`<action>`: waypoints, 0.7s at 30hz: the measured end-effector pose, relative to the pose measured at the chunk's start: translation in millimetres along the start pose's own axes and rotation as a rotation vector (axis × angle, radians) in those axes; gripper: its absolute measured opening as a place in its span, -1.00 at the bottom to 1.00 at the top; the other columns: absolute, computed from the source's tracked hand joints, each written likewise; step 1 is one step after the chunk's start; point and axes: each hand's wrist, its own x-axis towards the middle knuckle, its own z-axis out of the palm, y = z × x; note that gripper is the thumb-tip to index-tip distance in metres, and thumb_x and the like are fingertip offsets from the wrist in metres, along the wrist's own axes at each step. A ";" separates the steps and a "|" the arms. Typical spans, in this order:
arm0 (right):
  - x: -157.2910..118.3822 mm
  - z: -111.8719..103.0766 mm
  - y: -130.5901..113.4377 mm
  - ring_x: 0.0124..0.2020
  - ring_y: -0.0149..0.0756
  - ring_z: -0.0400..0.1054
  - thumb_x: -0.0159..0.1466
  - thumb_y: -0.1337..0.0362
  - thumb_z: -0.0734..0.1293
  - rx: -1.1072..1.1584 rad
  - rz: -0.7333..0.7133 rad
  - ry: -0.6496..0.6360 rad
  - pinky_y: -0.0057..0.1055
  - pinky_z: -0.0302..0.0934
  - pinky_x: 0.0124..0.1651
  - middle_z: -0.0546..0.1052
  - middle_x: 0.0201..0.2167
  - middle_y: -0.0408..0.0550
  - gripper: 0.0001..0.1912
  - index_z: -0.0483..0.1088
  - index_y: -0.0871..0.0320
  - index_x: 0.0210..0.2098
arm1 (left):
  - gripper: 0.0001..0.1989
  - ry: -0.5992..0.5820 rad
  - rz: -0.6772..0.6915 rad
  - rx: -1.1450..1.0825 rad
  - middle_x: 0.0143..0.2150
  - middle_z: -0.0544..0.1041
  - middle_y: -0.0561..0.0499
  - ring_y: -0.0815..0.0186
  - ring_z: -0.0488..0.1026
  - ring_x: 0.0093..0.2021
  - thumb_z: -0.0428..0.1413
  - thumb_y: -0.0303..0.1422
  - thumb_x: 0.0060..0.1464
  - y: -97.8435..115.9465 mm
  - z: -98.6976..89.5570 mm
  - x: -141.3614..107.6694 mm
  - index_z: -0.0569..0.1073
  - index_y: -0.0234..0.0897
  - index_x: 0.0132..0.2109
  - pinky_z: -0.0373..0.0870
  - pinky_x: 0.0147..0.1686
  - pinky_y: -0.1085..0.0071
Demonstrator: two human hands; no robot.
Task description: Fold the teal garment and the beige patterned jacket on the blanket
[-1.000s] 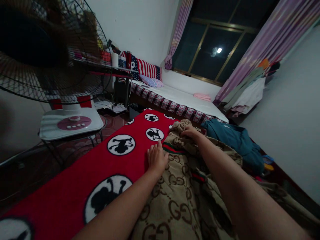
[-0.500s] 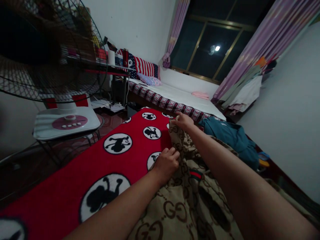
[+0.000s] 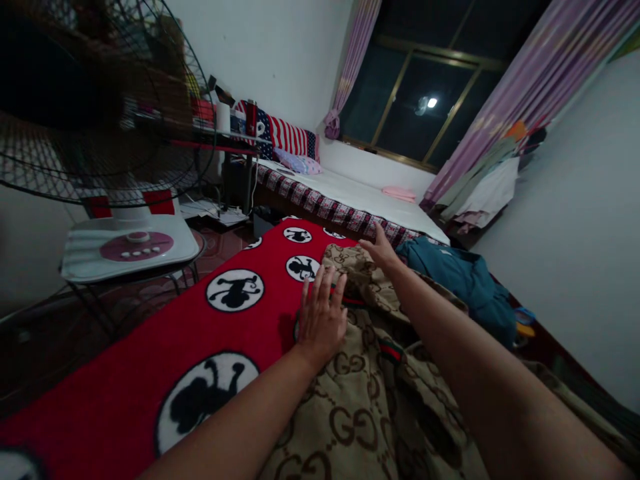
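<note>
A tan garment with brown letter print and a green-red stripe lies spread over the red blanket, partly rumpled. My left hand is at the garment's left edge, fingers spread and stretched out, gripping nothing. Farther off, my right hand hovers over or rests on the garment's far part, its thumb and fingers apart; contact is hard to tell. My right forearm hides some of the cloth. A folded-over flap of the garment lies between the hands.
A teal garment lies right of my right arm. On the left a large fan stands on a chair. Beyond are a bed with a white mat, a cluttered desk and hanging clothes by the curtain.
Both hands have let go of the garment and opened. The raised, bunched cloth has dropped flatter on the blanket. My right hand has shifted slightly right.
</note>
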 end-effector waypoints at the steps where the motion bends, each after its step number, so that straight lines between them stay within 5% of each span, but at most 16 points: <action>1: -9.6 5.4 -2.5 0.33 -0.12 -0.02 0.26 0.21 0.21 -0.081 -0.024 -0.030 -0.14 0.04 0.25 0.07 0.33 0.22 -0.29 -0.05 0.28 0.33 | -0.38 -0.032 0.037 0.003 0.41 -0.04 -0.11 0.06 -0.25 0.41 0.02 -0.29 0.16 -0.5 2.4 -0.3 0.09 -0.27 0.33 -0.24 0.33 -0.02; 5: -48.0 22.7 9.0 0.38 -0.07 -0.20 0.33 0.08 0.15 -0.361 -0.172 -0.114 0.14 -0.30 0.32 0.06 0.36 0.02 -0.44 0.09 0.06 0.29 | -0.42 -0.181 0.144 -0.017 0.38 0.06 -0.17 0.05 -0.22 0.41 -0.01 -0.08 0.18 -3.7 15.9 -3.9 0.28 -0.30 0.24 -0.26 0.34 0.00; 11: -58.1 30.2 45.0 0.33 0.04 -0.05 0.35 0.03 0.13 -0.560 0.019 -0.414 0.23 -0.13 0.23 0.12 0.33 0.04 -0.49 0.19 -0.01 0.25 | -0.39 -0.294 0.177 -0.025 0.37 0.09 -0.13 -0.01 -0.13 0.39 -0.02 0.03 0.14 -8.3 27.2 -11.5 0.27 -0.11 0.27 -0.19 0.31 -0.02; 17: -63.4 21.7 43.2 0.36 -0.06 -0.12 0.38 0.05 0.06 -0.472 -0.144 -0.199 0.14 -0.23 0.29 0.09 0.34 0.04 -0.48 0.10 -0.01 0.29 | -0.31 -0.295 0.185 -0.012 0.41 -0.03 -0.14 0.01 -0.23 0.41 -0.03 0.06 0.12 -10.5 27.8 -12.1 0.17 -0.13 0.32 -0.25 0.32 0.00; 21: -87.7 24.8 63.8 0.37 -0.13 -0.12 0.36 0.12 0.12 -0.392 -0.171 -0.323 0.05 -0.22 0.33 0.16 0.32 -0.07 -0.52 0.16 -0.07 0.25 | -0.23 -0.377 0.207 -0.014 0.41 -0.04 -0.16 0.04 -0.19 0.40 -0.05 0.13 0.10 -14.6 28.1 -9.7 0.11 -0.16 0.34 -0.25 0.32 0.04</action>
